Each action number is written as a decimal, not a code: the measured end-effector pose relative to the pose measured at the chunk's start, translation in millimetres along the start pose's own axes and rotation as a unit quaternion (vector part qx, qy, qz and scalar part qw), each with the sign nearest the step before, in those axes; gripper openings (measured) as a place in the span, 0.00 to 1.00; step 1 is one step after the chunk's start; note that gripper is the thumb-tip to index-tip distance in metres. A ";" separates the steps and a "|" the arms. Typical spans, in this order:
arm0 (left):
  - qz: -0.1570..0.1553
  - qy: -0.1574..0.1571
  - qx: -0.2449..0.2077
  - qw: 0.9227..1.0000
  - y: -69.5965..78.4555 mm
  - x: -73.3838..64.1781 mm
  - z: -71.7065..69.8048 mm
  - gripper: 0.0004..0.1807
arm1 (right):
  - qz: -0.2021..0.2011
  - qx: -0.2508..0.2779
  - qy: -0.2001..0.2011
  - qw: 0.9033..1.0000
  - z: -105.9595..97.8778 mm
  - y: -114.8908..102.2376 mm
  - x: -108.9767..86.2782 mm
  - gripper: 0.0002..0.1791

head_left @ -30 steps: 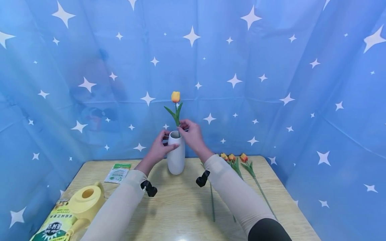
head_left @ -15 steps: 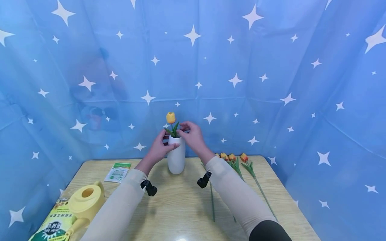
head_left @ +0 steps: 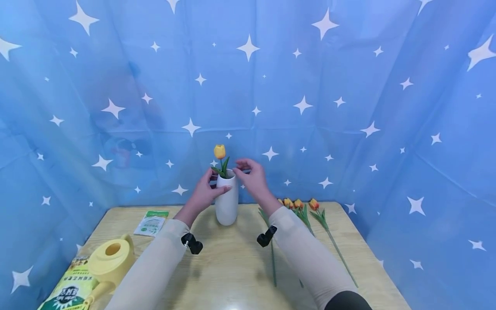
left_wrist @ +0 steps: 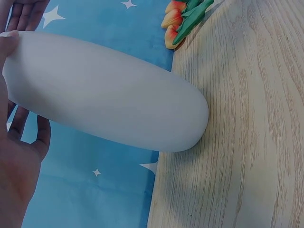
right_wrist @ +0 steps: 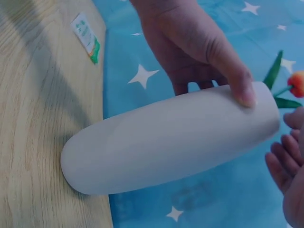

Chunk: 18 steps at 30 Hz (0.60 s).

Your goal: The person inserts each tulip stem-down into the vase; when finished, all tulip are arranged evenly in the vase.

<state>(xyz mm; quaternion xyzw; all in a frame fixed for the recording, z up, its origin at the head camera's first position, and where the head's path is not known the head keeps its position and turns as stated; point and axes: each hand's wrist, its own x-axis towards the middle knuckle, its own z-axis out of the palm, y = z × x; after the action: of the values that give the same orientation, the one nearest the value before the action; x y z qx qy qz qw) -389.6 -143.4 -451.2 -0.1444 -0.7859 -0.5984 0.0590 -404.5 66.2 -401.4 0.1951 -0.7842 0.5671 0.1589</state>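
A white vase (head_left: 227,202) stands upright near the table's back edge. My left hand (head_left: 204,191) grips it just below the rim, with the thumb across the front and the fingers round the far side. In the right wrist view that thumb presses on the vase wall. One yellow-orange tulip (head_left: 219,152) stands in the vase, its leaves at the mouth and its lower stem hidden inside. Just right of the rim is my right hand (head_left: 253,178), apart from the tulip, with loosely bent fingers and nothing between them.
Several orange-yellow tulips (head_left: 314,205) lie on the right of the wooden table (head_left: 224,267), partly behind my right forearm. On the left are a seed packet (head_left: 152,223), a yellow watering can (head_left: 110,262) and a printed bag (head_left: 69,286). A starry blue curtain (head_left: 248,86) hangs behind.
The tulip has gone down into the vase and leans slightly left. My right hand has let go of its stem and moved a little right. My left hand keeps its grip.
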 end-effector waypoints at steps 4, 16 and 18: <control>-0.002 0.000 0.001 1.000 -1.5 -1.4 -3.1 0.33 | 0.001 0.014 0.027 1.000 -5.4 2.1 -7.4 0.13; -0.013 0.006 -0.005 1.000 -1.3 -0.6 -0.8 0.33 | 0.055 0.014 0.030 0.998 -41.3 16.0 -51.0 0.13; -0.015 0.006 -0.004 1.000 -1.3 -0.7 -0.6 0.33 | 0.068 -0.002 0.019 0.998 -47.6 19.2 -60.7 0.14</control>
<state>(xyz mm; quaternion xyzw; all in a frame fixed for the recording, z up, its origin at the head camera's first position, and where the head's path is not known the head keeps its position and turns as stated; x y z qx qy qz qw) -389.3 -144.4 -452.4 -0.1295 -0.7849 -0.6035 0.0541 -359.5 124.5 -431.2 0.1306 -0.7933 0.5790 0.1354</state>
